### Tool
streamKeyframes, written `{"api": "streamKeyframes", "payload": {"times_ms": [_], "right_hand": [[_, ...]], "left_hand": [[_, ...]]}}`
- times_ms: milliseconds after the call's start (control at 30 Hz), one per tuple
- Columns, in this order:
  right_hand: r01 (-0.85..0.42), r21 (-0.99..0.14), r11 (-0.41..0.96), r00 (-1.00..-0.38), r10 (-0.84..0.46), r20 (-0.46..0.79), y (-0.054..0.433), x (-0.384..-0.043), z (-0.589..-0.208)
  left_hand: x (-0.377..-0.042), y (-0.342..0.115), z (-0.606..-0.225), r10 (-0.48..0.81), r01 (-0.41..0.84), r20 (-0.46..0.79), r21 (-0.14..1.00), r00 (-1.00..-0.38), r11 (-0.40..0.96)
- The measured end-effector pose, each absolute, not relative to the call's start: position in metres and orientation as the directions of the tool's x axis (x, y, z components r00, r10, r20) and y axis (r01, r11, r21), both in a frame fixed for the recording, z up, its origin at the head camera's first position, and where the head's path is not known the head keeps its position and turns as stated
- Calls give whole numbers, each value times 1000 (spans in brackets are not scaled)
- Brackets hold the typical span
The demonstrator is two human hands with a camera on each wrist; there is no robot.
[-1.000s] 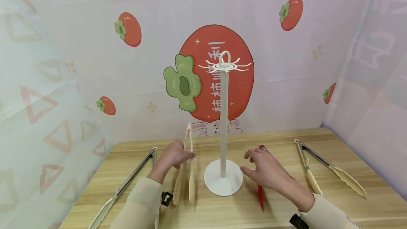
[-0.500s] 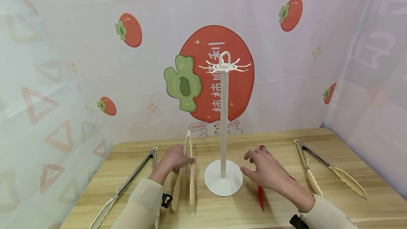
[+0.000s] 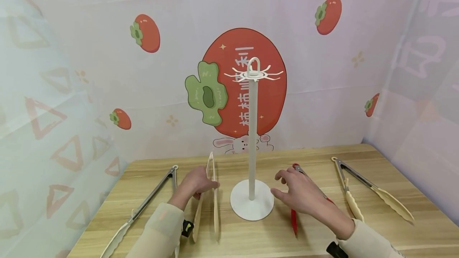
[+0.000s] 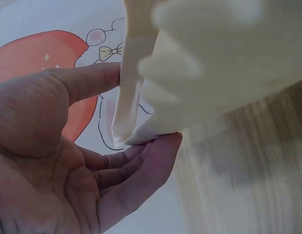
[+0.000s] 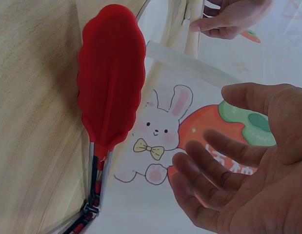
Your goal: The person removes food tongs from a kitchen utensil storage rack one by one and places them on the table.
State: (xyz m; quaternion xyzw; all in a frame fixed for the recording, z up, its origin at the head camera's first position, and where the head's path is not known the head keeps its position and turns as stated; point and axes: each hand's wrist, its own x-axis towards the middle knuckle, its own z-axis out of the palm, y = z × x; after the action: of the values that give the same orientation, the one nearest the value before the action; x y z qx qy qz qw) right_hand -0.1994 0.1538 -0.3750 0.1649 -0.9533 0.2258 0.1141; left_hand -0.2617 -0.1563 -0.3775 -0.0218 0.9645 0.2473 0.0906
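Observation:
My left hand (image 3: 196, 182) grips a pair of cream tongs (image 3: 216, 218), thumb on one arm and fingers on the other. The tongs' hinge end points up and their two tips point down at the table, spread a little apart. In the left wrist view, the thumb presses one side of the tongs (image 4: 129, 78) while the fingertips meet the other. My right hand (image 3: 299, 190) hovers with loosely bent fingers over a pair of red-tipped tongs (image 3: 294, 222), partly hiding them. Seen from the right wrist, that hand (image 5: 238, 170) is apart from the red tongs (image 5: 111, 78).
Between the hands stands a white rack (image 3: 252, 138) with a round base and a ring of hooks on top. Steel tongs with pale tips (image 3: 150, 198) lie at the left, partly behind the sleeve. Another cream-tipped pair (image 3: 362, 176) lies spread at the right.
My left hand has come down slightly, and the cream tongs have sunk with it toward the table and the near edge. The right hand has stayed in place.

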Motion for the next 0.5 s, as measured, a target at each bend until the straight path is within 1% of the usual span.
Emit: {"api": "streamKeyframes", "payload": {"times_ms": [333,500], "right_hand": [[-368,-412,834,-920,-264,288,148,-196,-369],[-373,-427,824,-919,-265,292,144,-193,-367]], "left_hand": [[-260,-158,-380,-6,-102,-201,472,-980,876],[-260,-159,-383,-11,-110,-217,449,-976,887]]}}
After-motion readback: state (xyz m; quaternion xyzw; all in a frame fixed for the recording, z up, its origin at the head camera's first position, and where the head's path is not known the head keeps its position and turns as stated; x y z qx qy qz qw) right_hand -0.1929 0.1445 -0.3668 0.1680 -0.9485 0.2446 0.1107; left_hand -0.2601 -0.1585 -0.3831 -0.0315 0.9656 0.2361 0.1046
